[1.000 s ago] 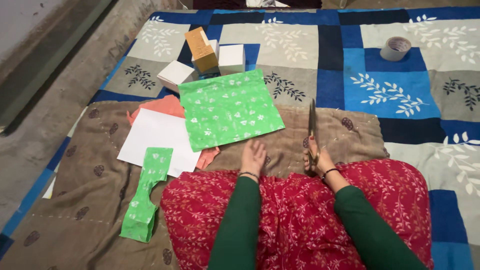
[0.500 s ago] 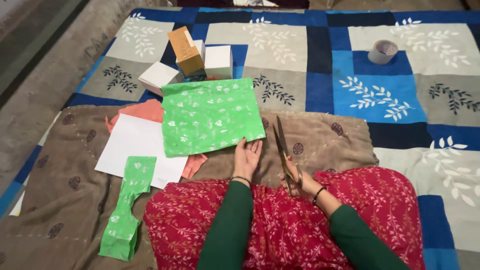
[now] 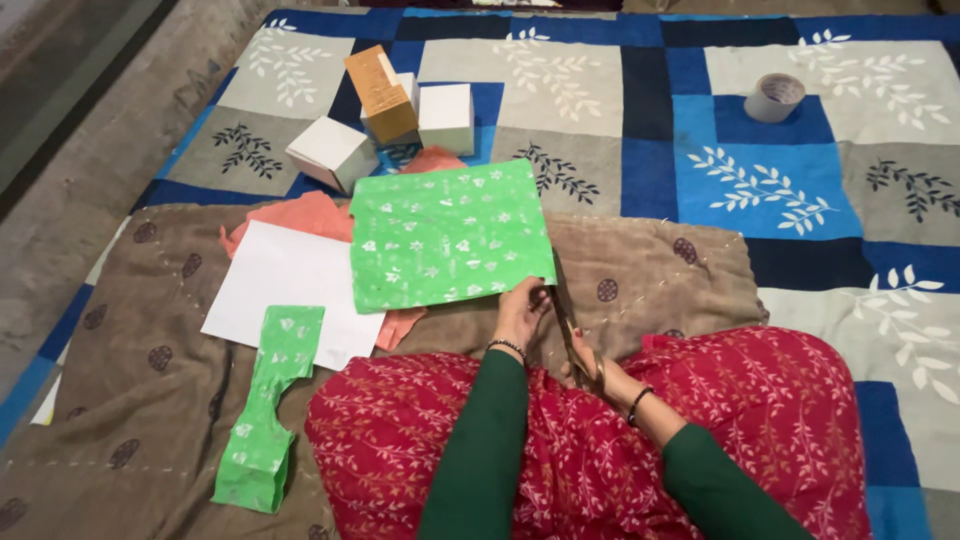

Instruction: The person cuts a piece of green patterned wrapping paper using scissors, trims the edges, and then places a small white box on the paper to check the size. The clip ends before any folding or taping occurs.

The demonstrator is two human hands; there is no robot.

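At the near right corner of the green sheet (image 3: 450,238), the left hand (image 3: 522,312) pinches the paper's edge, fingers closed on it, thumb side toward the scissors (image 3: 572,335). Right hand (image 3: 598,375) sits just right of that corner, fingers clamped through the scissor handles; blades point up toward the sheet's right edge, tips at or touching the corner, and whether the blades are parted cannot be told. Green sheet lies flat on a brown blanket (image 3: 640,275), white leaf print up, slightly rotated. Left of the sheet, partly under it: a white sheet (image 3: 285,285); orange paper (image 3: 300,212) shows above and below that white sheet. Further left and nearer the person: a narrow green offcut (image 3: 268,405), irregular outline, lying lengthwise. Beyond the sheet's far edge: three white boxes (image 3: 445,115) and one tan box (image 3: 382,92) tilted against them, clustered together on a blue and grey patchwork quilt (image 3: 660,110). Well to the right of the sheet, on the quilt: a tape roll (image 3: 775,97), lying flat. Red printed cloth (image 3: 780,400) covers the lap, below both hands.
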